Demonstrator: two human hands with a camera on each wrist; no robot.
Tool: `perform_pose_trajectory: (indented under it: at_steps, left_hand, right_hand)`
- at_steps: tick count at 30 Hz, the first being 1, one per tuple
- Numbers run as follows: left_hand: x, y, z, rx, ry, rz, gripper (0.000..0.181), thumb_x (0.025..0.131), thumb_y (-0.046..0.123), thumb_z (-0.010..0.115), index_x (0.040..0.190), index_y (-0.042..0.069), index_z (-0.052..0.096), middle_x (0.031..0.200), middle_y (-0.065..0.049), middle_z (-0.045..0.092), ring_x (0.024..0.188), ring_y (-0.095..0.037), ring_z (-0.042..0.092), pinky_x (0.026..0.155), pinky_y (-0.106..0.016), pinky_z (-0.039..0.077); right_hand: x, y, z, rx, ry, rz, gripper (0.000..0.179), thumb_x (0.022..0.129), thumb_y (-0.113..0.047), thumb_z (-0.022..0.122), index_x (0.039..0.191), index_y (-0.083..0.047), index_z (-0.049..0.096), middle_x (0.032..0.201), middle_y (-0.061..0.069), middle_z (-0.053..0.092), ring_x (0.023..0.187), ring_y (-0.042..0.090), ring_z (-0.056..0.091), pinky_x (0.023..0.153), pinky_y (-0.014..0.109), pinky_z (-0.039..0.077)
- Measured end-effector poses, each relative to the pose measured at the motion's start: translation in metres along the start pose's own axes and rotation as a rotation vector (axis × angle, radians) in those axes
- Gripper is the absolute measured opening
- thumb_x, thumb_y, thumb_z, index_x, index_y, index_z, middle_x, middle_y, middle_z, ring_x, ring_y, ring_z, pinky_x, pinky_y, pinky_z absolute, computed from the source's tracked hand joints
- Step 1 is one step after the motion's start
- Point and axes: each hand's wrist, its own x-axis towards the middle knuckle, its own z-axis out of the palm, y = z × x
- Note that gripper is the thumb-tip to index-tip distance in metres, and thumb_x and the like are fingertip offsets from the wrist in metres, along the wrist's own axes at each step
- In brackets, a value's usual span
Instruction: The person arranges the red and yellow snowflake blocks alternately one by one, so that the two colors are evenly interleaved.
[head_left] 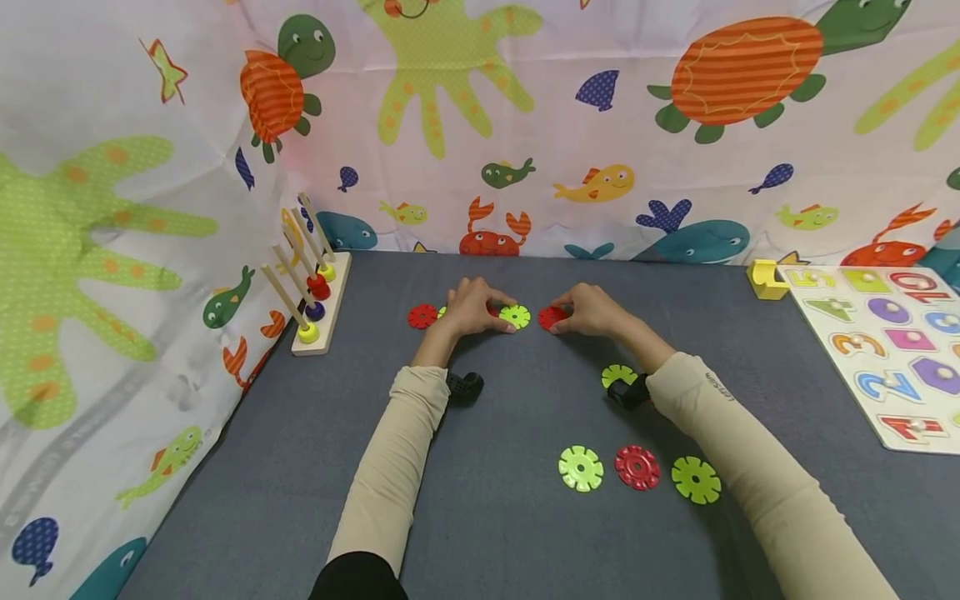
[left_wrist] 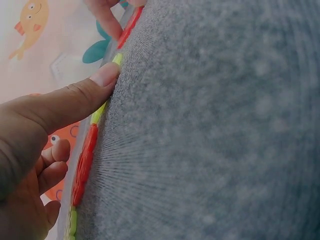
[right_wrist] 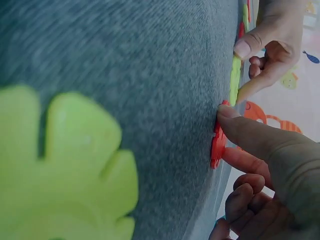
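Yellow-green notched discs (head_left: 515, 316) and red notched discs (head_left: 548, 317) present solid colours. Counter (head_left: 247, 500): grey, lightly flecked. Sleeves (head_left: 390, 475): plain beige, dark lettering (head_left: 718, 386) on the right one. Fabric backdrop (head_left: 442, 183): whitish, printed with multicoloured sea creatures (head_left: 600, 183), including a turtle (head_left: 746, 71) with an orange-striped shell. Peg stand (head_left: 336, 292): pale base; yellow, red and blue beads (head_left: 318, 288).

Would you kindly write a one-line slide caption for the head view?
Left hand pinches a yellow-green disc, right hand a red disc, towards the far edge of a grey tabletop.

Notched discs (head_left: 637, 479): glossy, smooth plastic. Tabletop covering (head_left: 495, 525): matt, grainy cloth. Peg stand (head_left: 332, 308): smooth wood. Backdrop (head_left: 442, 183): creased cloth.
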Motion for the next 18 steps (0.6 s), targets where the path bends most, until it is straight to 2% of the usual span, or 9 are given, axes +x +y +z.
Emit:
perform_pose_trajectory:
  at_steps: [5, 8, 12, 16, 18]
  left_hand:
    - [0.000, 0.001, 0.000, 0.009, -0.006, 0.002, 0.044, 0.066, 0.040, 0.080, 0.108, 0.031, 0.069, 0.099, 0.002, 0.062, 0.085, -0.019, 0.040, 0.070, -0.037, 0.023]
    - [0.000, 0.002, 0.000, 0.002, -0.008, 0.004, 0.044, 0.066, 0.039, 0.081, 0.108, 0.031, 0.070, 0.094, 0.003, 0.062, 0.085, -0.018, 0.040, 0.070, -0.037, 0.024]
    - [0.001, 0.003, 0.002, -0.003, -0.004, 0.006, 0.045, 0.065, 0.040, 0.081, 0.108, 0.030, 0.070, 0.087, 0.002, 0.061, 0.083, -0.018, 0.040, 0.069, -0.036, 0.023]
    - [0.003, 0.004, 0.002, 0.020, 0.011, 0.032, 0.050, 0.064, 0.041, 0.081, 0.111, 0.029, 0.068, 0.077, 0.001, 0.058, 0.078, -0.019, 0.039, 0.065, -0.034, 0.021]
    - [0.003, 0.007, 0.003, 0.033, 0.019, 0.053, 0.052, 0.065, 0.041, 0.081, 0.113, 0.027, 0.067, 0.078, 0.000, 0.057, 0.077, -0.018, 0.039, 0.065, -0.034, 0.020]
  right_hand:
    - [0.003, -0.003, 0.003, 0.013, -0.004, 0.008, 0.049, 0.077, -0.024, 0.075, 0.117, 0.000, 0.062, 0.111, 0.016, 0.064, 0.082, 0.021, 0.047, 0.068, 0.032, 0.035]
    - [0.004, -0.003, 0.005, 0.023, -0.005, 0.023, 0.049, 0.076, -0.024, 0.075, 0.118, -0.002, 0.062, 0.094, 0.011, 0.061, 0.075, 0.020, 0.043, 0.062, 0.030, 0.032]
    - [0.000, -0.004, 0.003, 0.030, -0.001, 0.029, 0.051, 0.077, -0.025, 0.075, 0.121, -0.004, 0.061, 0.072, 0.004, 0.044, 0.066, 0.018, 0.037, 0.056, 0.028, 0.027]
    - [-0.015, -0.007, -0.007, 0.002, 0.011, -0.013, 0.051, 0.078, -0.026, 0.073, 0.124, -0.009, 0.059, 0.067, 0.003, 0.037, 0.063, 0.017, 0.035, 0.056, 0.029, 0.027]
    - [-0.030, -0.010, -0.013, -0.024, 0.008, -0.055, 0.050, 0.078, -0.026, 0.073, 0.123, -0.010, 0.060, 0.070, 0.004, 0.042, 0.065, 0.017, 0.037, 0.057, 0.029, 0.029]
